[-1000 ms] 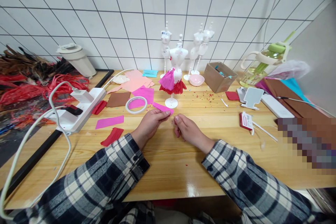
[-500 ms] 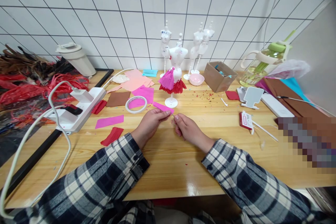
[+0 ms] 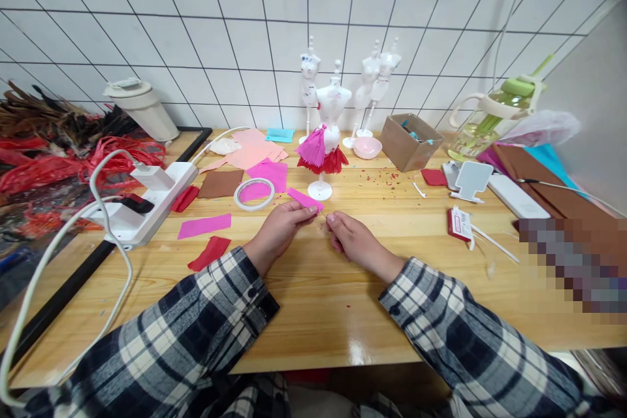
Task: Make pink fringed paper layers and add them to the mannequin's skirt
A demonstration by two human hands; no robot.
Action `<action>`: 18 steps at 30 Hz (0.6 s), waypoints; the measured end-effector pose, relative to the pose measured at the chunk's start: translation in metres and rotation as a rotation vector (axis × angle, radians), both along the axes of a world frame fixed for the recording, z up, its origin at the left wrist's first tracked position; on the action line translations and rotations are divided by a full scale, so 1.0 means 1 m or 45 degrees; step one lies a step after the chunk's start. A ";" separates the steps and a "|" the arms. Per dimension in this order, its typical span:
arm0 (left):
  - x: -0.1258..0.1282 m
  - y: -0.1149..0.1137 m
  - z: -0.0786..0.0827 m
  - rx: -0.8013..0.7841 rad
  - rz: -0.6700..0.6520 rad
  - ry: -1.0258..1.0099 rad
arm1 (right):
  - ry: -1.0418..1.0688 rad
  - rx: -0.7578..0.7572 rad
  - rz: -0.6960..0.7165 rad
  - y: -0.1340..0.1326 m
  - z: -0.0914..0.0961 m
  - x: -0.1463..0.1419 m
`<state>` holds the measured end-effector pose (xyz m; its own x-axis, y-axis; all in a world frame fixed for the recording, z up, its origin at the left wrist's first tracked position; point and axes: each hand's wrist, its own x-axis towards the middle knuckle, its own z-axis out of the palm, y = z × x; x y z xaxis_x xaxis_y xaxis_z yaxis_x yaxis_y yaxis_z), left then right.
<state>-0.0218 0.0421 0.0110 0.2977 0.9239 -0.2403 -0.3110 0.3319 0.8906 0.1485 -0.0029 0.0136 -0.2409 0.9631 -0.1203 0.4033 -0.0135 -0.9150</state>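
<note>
My left hand [image 3: 280,230] pinches the near end of a small pink paper strip [image 3: 304,199] over the wooden table [image 3: 313,313]. My right hand [image 3: 353,241] is closed in a pinch just to the right of it, fingertips almost touching the left ones; what it holds is too small to make out. Just behind the hands stands a white mini mannequin [image 3: 329,137] wearing a pink and red fringed skirt. A roll of clear tape [image 3: 253,195] lies to its left.
Pink, red, brown and peach paper pieces [image 3: 204,226] lie on the left half. A white power strip [image 3: 147,202] with cable is at left, a cardboard box [image 3: 410,142] and pink bowl [image 3: 367,148] behind, more mannequins [image 3: 377,88] by the tiled wall, a green jug [image 3: 494,117] at right.
Both hands stay together with the strip; the right hand has shifted slightly to the right. Little else has moved.
</note>
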 end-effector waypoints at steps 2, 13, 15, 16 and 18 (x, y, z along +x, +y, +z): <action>0.000 0.000 0.001 0.000 -0.005 0.001 | -0.001 -0.019 -0.011 0.000 0.001 0.001; -0.002 0.001 -0.003 0.029 -0.089 0.028 | 0.057 -0.028 0.020 0.001 -0.002 0.003; -0.002 0.000 -0.003 0.022 -0.102 0.033 | 0.059 -0.050 0.021 0.001 0.000 0.003; -0.002 0.000 -0.002 0.018 -0.096 0.029 | 0.060 -0.058 0.022 0.001 0.000 0.003; -0.002 -0.001 0.000 0.005 -0.078 0.017 | 0.060 -0.061 0.028 0.001 0.002 0.003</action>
